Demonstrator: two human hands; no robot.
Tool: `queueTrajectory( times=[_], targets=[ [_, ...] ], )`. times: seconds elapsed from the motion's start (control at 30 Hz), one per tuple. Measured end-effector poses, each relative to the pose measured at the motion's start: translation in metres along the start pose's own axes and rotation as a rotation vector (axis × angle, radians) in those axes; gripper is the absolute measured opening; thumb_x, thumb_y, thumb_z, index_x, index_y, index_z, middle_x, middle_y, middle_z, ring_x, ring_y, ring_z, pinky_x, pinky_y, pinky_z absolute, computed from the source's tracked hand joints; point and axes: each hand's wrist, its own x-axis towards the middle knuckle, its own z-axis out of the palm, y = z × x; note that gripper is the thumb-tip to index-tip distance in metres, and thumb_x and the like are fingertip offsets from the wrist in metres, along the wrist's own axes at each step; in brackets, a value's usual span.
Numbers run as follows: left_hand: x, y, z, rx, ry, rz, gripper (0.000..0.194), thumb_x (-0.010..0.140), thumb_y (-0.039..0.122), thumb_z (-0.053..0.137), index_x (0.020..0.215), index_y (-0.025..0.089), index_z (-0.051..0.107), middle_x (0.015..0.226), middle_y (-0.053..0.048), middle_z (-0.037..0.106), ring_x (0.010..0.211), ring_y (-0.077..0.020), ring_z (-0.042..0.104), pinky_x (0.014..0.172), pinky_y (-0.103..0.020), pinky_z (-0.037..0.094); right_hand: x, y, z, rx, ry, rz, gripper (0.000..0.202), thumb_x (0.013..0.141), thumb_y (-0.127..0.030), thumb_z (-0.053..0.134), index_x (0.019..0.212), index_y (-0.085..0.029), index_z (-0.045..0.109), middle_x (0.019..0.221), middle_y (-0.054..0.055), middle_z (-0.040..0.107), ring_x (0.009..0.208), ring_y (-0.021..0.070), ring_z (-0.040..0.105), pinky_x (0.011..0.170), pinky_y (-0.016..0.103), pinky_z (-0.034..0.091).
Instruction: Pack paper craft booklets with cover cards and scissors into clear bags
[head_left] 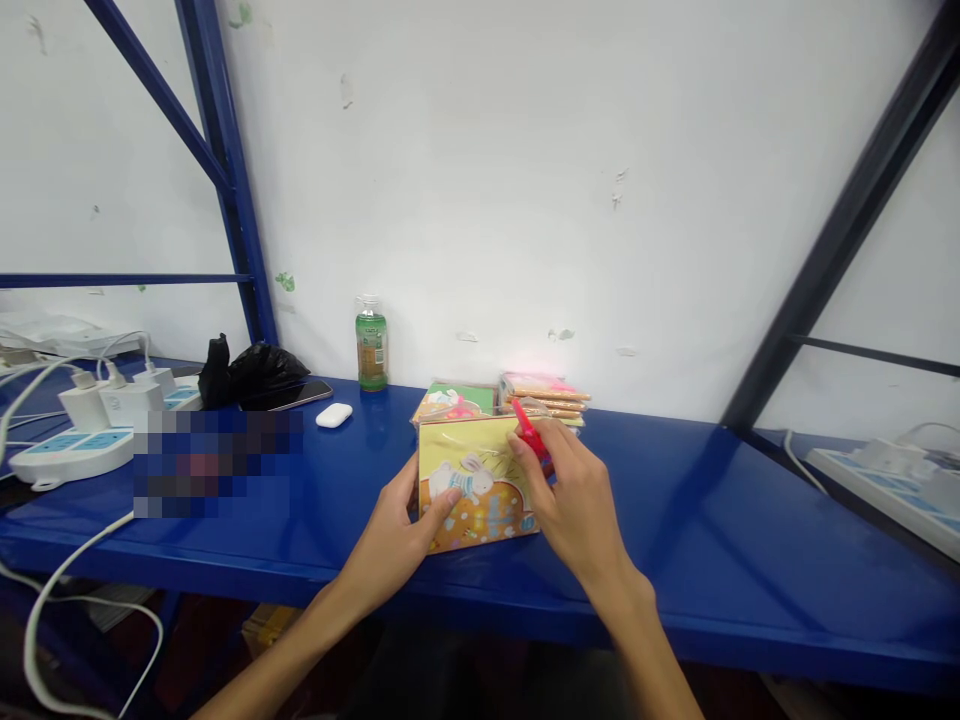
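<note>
Tilted up in front of me is a yellow and orange booklet (pixel 480 510) with a white rabbit picture, in shiny clear plastic wrap. My left hand (pixel 409 530) grips its left side, thumb on the front face, fingers hidden behind. At the top right corner of the booklet my right hand (pixel 574 490) is closed around a slim pinkish-red tool (pixel 529 432); its exact kind cannot be made out. Behind lie a green picture booklet (pixel 465 398) and a stack of wrapped booklets (pixel 544 388), partly covered by the one I hold.
To the left on the blue table (pixel 660 520) are a white earbud case (pixel 334 415), a phone (pixel 289 397), a black plastic bag (pixel 262 368) and a power strip (pixel 75 450) with chargers. A green-labelled bottle (pixel 371 345) stands by the wall. Another power strip (pixel 892 490) sits far right.
</note>
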Motion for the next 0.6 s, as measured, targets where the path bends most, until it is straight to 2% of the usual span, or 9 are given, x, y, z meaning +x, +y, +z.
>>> queueTrajectory(
  times=[0.3, 0.6],
  targets=[
    [0.0008, 0.0026, 0.0018, -0.018, 0.006, -0.017, 0.065, 0.089, 0.043, 0.067, 0.145, 0.017, 0.048, 0.142, -0.013, 0.063, 0.125, -0.0362, 0.062, 0.097, -0.043, 0.056, -0.0010, 0.0025, 0.0028, -0.025, -0.029, 0.017, 0.015, 0.104, -0.029, 0.046, 0.104, -0.023, 0.060, 0.101, 0.004, 0.068, 0.089, 0.0201, 0.065, 0.077, 0.031, 0.047],
    [0.0004, 0.0032, 0.0013, -0.021, -0.011, -0.018, 0.069, 0.090, 0.041, 0.066, 0.150, 0.017, 0.041, 0.142, -0.013, 0.062, 0.128, -0.0354, 0.059, 0.099, -0.044, 0.055, -0.0006, 0.0009, 0.0017, -0.050, -0.023, 0.015, 0.016, 0.104, -0.031, 0.045, 0.102, -0.024, 0.059, 0.098, 0.004, 0.068, 0.086, 0.0210, 0.066, 0.072, 0.030, 0.046]
  ],
)
